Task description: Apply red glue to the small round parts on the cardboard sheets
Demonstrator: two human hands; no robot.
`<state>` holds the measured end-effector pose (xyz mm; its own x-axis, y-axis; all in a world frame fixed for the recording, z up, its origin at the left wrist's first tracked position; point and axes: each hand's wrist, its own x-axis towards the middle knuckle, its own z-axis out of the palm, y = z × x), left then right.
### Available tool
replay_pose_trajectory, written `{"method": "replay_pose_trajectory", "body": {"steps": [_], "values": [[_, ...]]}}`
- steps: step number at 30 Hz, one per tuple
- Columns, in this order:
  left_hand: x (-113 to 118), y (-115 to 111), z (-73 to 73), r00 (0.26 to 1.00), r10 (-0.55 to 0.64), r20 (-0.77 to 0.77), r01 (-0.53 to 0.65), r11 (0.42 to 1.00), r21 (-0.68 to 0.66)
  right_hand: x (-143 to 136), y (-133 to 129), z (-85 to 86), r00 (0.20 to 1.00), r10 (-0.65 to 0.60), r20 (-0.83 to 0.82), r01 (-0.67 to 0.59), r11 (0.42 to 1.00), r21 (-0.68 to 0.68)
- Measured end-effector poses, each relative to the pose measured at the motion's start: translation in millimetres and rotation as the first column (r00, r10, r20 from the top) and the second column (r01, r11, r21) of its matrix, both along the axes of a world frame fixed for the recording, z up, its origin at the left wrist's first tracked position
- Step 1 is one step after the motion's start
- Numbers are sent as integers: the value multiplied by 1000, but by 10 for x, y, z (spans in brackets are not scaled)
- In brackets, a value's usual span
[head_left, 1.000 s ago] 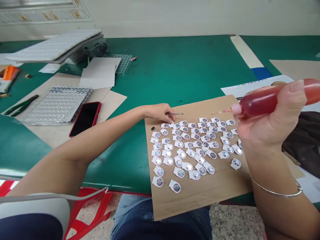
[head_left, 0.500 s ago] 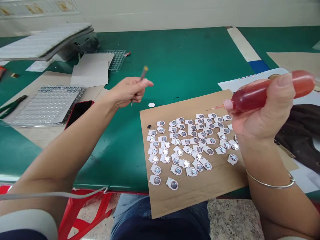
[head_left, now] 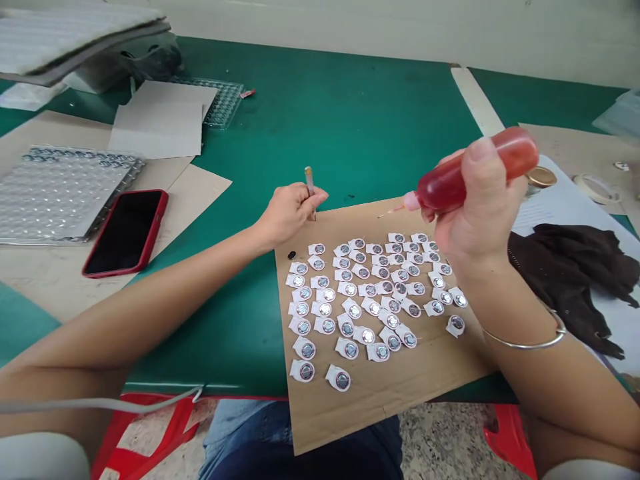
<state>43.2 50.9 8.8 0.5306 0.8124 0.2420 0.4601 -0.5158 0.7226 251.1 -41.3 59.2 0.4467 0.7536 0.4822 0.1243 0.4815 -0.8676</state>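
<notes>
1. Head view: a green table (head_left: pixel 310 100) spans the scene, with white padded sheets (head_left: pixel 75 33) stacked above a translucent box (head_left: pixel 100 72) at the far left; its contents are unclear.
2. Brown cardboard (head_left: pixel 370 403) lies at the near edge, its right side partly covered by the right wrist.
3. Clear plastic tray (head_left: pixel 65 193) on the left, a dimpled one, beside a red-cased phone (head_left: pixel 125 233).
4. Dark brown cloth (head_left: pixel 570 273) rests over white paper on the right.
5. Right hand (head_left: pixel 483 217): wrapped around a squeeze bottle (head_left: pixel 443 185) of red liquid, its fine tip above the cardboard.
6. Left hand (head_left: pixel 287 212): fingers closed on a slim tool (head_left: pixel 309 179) at the cardboard's far left; whether it touches the board, I cannot tell.
7. White tabs (head_left: pixel 342 380) bearing silvery discs cover the cardboard, some overlapping.
8. Small black piece (head_left: pixel 291 255) near the cardboard's left edge.
</notes>
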Motion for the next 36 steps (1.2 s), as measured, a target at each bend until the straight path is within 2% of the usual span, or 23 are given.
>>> {"method": "replay_pose_trajectory", "body": {"steps": [3, 5, 7, 9, 11, 14, 18, 24, 32, 36], "values": [[-105, -17, 15, 998, 1, -62, -5, 998, -55, -57, 72, -54, 1000, 7, 12, -7, 999, -45], [-161, -74, 43, 998, 3, -68, -6, 999, -41, -75, 101, -117, 999, 8, 34, -5, 997, -81], [-189, -164, 73, 999, -8, -41, 10, 999, 46, -80, 124, -179, 998, 12, 56, -6, 995, -102], [-185, -284, 92, 997, -72, 8, 69, 979, 191, -83, 146, -223, 997, 16, 73, -7, 993, -120], [-161, -423, 88, 983, -182, 37, 160, 932, 325, -93, 168, -242, 996, 20, 88, -7, 990, -144], [-137, -620, 41, 957, -290, -4, 264, 864, 428, -125, 190, -246, 997, 21, 80, -8, 988, -152], [-171, -754, -14, 948, -313, -64, 312, 867, 389, -142, 184, -268, 1000, 9, 21, -6, 989, -151], [-185, -723, -39, 958, -280, -67, 287, 911, 297, -105, 155, -306, 999, 35, 14, -32, 981, -189], [-195, -680, -88, 962, -261, -76, 271, 898, 347, -160, 127, -308, 1000, 17, 25, -12, 981, -192], [-197, -701, -95, 965, -261, -28, 254, 901, 351, -170, 115, -312, 999, 11, 32, -5, 979, -204]]}}
